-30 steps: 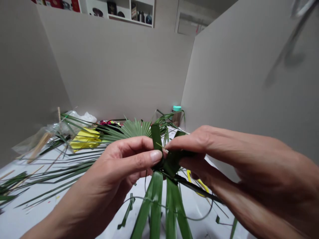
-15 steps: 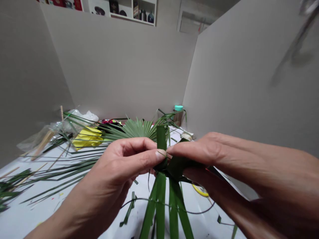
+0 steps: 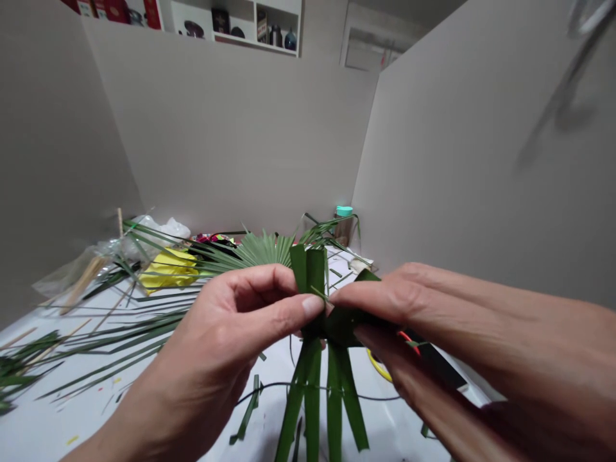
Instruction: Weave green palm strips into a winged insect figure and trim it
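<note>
Both hands meet at a piece woven from green palm leaf strips (image 3: 312, 375), held up above the white table. My left hand (image 3: 245, 317) pinches its upper left part between thumb and forefinger. My right hand (image 3: 409, 308) grips a folded strip (image 3: 342, 326) on the right side, thumb below and fingers above. Two strip ends (image 3: 315, 266) stand upright above the fingertips, and several strips hang down below. A thin dark cord (image 3: 274, 385) crosses the hanging strips. The fingers partly hide the woven middle.
A large fan palm leaf (image 3: 264, 250) spreads behind my hands. At the back left are a yellow bag (image 3: 169, 269) and clear plastic bags (image 3: 158, 232). A bottle with a turquoise lid (image 3: 343, 221) stands in the back corner. Leaf scraps (image 3: 248, 410) litter the table (image 3: 202, 443). Grey panels (image 3: 240, 128) enclose it.
A second strip end now shows upright beside the first. The hanging strips have shifted slightly, and my right hand has moved a little right. Both hands keep their grip.
</note>
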Motion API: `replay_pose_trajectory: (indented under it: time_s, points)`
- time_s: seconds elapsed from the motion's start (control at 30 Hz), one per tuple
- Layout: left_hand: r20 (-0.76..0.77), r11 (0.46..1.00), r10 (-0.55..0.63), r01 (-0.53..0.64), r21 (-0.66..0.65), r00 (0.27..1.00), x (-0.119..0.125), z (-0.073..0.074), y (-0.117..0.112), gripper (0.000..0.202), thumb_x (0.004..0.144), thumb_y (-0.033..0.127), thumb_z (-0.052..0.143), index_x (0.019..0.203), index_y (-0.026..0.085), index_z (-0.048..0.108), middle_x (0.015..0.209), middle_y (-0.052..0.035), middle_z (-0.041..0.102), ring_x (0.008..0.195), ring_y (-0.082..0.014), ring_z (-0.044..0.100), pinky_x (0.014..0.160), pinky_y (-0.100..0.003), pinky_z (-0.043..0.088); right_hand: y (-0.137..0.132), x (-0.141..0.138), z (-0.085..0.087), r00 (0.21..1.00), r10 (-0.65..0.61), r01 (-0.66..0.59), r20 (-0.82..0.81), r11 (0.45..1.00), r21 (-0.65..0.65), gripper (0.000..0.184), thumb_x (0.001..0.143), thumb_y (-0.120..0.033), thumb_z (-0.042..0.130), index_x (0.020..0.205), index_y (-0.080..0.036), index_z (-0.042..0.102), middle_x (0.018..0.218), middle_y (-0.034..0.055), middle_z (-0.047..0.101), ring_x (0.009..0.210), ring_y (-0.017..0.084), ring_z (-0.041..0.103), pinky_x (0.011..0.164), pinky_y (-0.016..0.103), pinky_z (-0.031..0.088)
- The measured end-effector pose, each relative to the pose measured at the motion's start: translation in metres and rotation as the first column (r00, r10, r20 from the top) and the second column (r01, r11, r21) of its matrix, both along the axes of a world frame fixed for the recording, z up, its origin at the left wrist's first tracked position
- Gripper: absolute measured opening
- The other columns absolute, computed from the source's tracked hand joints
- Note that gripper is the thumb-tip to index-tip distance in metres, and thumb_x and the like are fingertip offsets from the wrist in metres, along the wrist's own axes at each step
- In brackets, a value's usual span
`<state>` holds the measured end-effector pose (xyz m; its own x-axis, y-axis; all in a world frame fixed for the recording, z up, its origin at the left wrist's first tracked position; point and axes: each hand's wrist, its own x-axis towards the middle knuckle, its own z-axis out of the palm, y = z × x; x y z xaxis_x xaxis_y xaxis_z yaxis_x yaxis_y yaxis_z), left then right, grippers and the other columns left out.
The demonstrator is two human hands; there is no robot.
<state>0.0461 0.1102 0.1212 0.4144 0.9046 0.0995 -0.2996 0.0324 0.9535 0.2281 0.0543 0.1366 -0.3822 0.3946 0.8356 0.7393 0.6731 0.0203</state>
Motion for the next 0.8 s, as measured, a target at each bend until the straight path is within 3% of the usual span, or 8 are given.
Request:
replay_pose_trajectory:
  time_s: [0.2, 0.3, 0.5, 0.57, 0.67, 0.73, 0.8]
  points:
    - [0.025, 0.996, -0.083, 0.083, 0.019, 0.996, -0.001, -0.003, 0.001, 0.024, 0.081, 0.009, 0.077, 0.093, 0.027, 0.086, 0.094, -0.0008, 0.084, 0.097, -0.0232, 0.075, 0.091, -0.031, 0.057, -0.011, -0.001, 0.003, 0.985, -0.155, 0.163, 0.082, 0.981, -0.105, 0.016, 0.084, -0.008, 0.063, 0.093, -0.02, 0.067, 0.084, -0.0025, 0.068, 0.053, 0.008, 0.057, 0.043, 0.023, 0.049]
    - [0.027, 0.997, -0.083, 0.083, 0.001, 0.996, -0.001, -0.005, 0.003, 0.026, 0.082, 0.008, 0.075, 0.095, 0.027, 0.087, 0.097, -0.0014, 0.085, 0.1, -0.0241, 0.076, 0.091, -0.031, 0.058, -0.013, 0.001, 0.006, 0.973, -0.203, 0.216, 0.109, 0.967, -0.135, 0.022, 0.08, -0.002, 0.068, 0.084, -0.022, 0.06, 0.086, -0.0053, 0.068, 0.051, 0.006, 0.055, 0.043, 0.02, 0.05]
    - [0.025, 0.998, -0.06, 0.059, 0.009, 0.998, 0.004, -0.002, 0.005, 0.023, 0.083, 0.009, 0.075, 0.091, 0.027, 0.087, 0.095, -0.0008, 0.085, 0.098, -0.0225, 0.076, 0.083, -0.026, 0.057, -0.012, 0.001, 0.008, 0.967, -0.228, 0.244, 0.11, 0.955, -0.168, 0.015, 0.087, -0.014, 0.057, 0.075, -0.024, 0.056, 0.073, -0.0056, 0.062, 0.047, 0.007, 0.05, 0.037, 0.022, 0.045]
    - [0.034, 0.999, -0.053, 0.053, -0.013, 0.998, 0.006, -0.001, 0.005, 0.023, 0.083, 0.009, 0.075, 0.089, 0.027, 0.087, 0.093, -0.0006, 0.085, 0.098, -0.0222, 0.076, 0.081, -0.025, 0.057, -0.007, 0.001, 0.005, 0.967, -0.229, 0.241, 0.114, 0.965, -0.103, 0.017, 0.085, -0.014, 0.055, 0.072, -0.024, 0.053, 0.067, -0.0063, 0.057, 0.043, 0.006, 0.046, 0.032, 0.022, 0.038]
    - [0.055, 0.998, -0.053, 0.055, -0.036, 0.997, 0.006, -0.001, 0.004, 0.023, 0.083, 0.01, 0.075, 0.092, 0.028, 0.087, 0.094, -0.0011, 0.085, 0.1, -0.0231, 0.076, 0.081, -0.026, 0.057, 0.0, 0.002, 0.002, 0.972, -0.212, 0.203, 0.102, 0.975, 0.092, 0.021, 0.084, -0.017, 0.052, 0.066, -0.023, 0.045, 0.064, -0.0059, 0.054, 0.037, 0.003, 0.037, 0.028, 0.016, 0.034]
    - [0.073, 0.997, -0.066, 0.069, -0.035, 0.995, 0.005, -0.001, 0.004, 0.019, 0.084, 0.014, 0.077, 0.091, 0.028, 0.087, 0.094, -0.001, 0.084, 0.101, -0.0237, 0.075, 0.084, -0.028, 0.058, -0.001, 0.002, 0.003, 0.962, -0.252, 0.241, 0.107, 0.964, 0.111, 0.021, 0.084, -0.019, 0.054, 0.065, -0.024, 0.045, 0.063, -0.0054, 0.055, 0.037, 0.004, 0.038, 0.031, 0.015, 0.041]
    - [0.092, 0.996, -0.087, 0.09, -0.025, 0.992, 0.003, -0.001, 0.003, 0.011, 0.085, 0.021, 0.079, 0.087, 0.029, 0.086, 0.092, 0.0, 0.084, 0.098, -0.023, 0.075, 0.088, -0.029, 0.058, -0.005, 0.002, 0.007, 0.941, -0.307, 0.311, 0.14, 0.95, -0.007, 0.02, 0.083, -0.017, 0.059, 0.068, -0.025, 0.048, 0.064, -0.0056, 0.058, 0.039, 0.007, 0.045, 0.037, 0.018, 0.05]
